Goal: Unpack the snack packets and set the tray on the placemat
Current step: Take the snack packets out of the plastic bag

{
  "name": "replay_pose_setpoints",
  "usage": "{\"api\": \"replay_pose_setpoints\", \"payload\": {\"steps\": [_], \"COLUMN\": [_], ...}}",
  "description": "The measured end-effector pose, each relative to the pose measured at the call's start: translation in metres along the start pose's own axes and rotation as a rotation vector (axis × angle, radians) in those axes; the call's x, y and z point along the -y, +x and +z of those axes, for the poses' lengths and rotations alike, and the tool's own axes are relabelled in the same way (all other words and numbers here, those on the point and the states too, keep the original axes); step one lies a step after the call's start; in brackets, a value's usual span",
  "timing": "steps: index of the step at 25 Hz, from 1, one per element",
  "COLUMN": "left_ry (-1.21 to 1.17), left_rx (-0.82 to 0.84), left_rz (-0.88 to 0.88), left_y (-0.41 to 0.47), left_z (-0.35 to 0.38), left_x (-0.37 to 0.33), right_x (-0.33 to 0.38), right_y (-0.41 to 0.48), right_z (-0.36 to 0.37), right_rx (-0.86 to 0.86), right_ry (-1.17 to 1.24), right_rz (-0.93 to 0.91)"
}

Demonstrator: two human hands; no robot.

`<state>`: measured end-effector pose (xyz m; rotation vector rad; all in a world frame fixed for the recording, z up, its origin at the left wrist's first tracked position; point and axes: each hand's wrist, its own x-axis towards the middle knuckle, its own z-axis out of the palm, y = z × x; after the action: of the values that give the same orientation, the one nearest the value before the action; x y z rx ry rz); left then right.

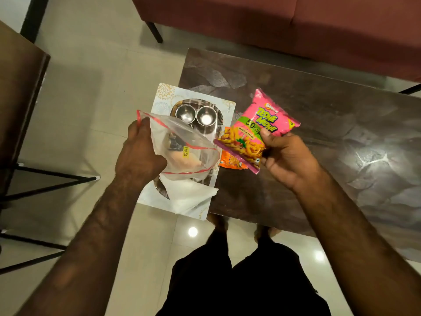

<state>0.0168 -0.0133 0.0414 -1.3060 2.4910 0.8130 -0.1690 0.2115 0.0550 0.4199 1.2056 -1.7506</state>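
Note:
My left hand (139, 153) grips the rim of a clear plastic bag (182, 147) with a red zip strip; something pale and dark remains inside it. A pink snack packet (257, 131) is held up over the table in my right hand (287, 158). An orange packet (232, 159) lies on the table partly under the pink one. The steel tray (218, 124) rests on the pale placemat (159, 99), which overhangs the table's left end. Two small steel bowls (196, 115) stand at the tray's far end. The bag hides the tray's middle.
White folded napkins (189, 197) lie on the tray's near end. The dark marbled table (319, 124) stretches to the right. A red sofa (296, 26) stands behind it and a wooden stool (20, 87) at the left. My legs are below.

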Motion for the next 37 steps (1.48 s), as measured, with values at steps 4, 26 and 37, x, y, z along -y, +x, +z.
{"api": "replay_pose_setpoints", "payload": {"steps": [4, 26, 37], "left_ry": [-0.02, -0.148, -0.801], "left_rx": [-0.025, -0.044, 0.109], "left_rz": [-0.03, 0.005, -0.061], "left_y": [-0.002, -0.003, -0.026], "left_z": [0.0, 0.011, -0.019], "left_x": [0.002, 0.018, -0.016], "right_x": [-0.015, -0.137, -0.09], "right_y": [0.017, 0.099, 0.029], "right_z": [-0.057, -0.088, -0.036], "right_rx": [-0.174, -0.433, 0.019], "right_ry": [-0.034, -0.925, -1.35], "right_rz": [0.121, 0.183, -0.263]}}
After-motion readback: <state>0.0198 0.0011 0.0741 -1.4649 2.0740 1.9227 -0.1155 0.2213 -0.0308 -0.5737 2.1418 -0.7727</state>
